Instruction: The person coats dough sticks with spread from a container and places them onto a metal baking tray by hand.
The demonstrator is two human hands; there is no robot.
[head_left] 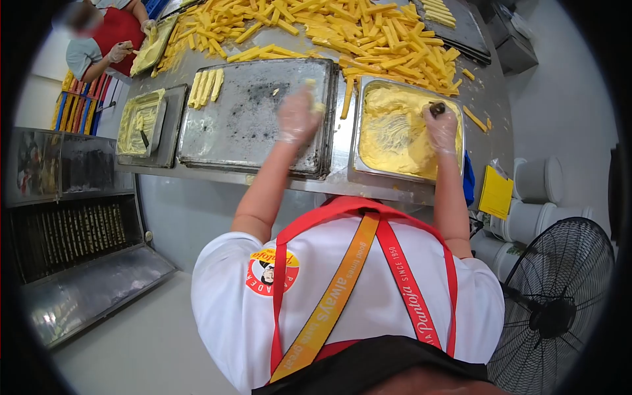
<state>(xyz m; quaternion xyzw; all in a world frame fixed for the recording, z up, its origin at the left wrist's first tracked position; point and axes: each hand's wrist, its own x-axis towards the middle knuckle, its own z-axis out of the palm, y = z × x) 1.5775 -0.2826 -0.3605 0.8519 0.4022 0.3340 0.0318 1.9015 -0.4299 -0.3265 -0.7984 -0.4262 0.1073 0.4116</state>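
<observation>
Thickly smeared yellow cream point(393, 128) lines the rectangular metal pan point(357, 125).

Glossy metal table point(342, 141); scuffed tray point(227, 135), probably metal

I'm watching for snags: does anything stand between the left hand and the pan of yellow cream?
Only a yellow stick, lying in the gap between the pan and the dark tray beneath the left hand.
</observation>
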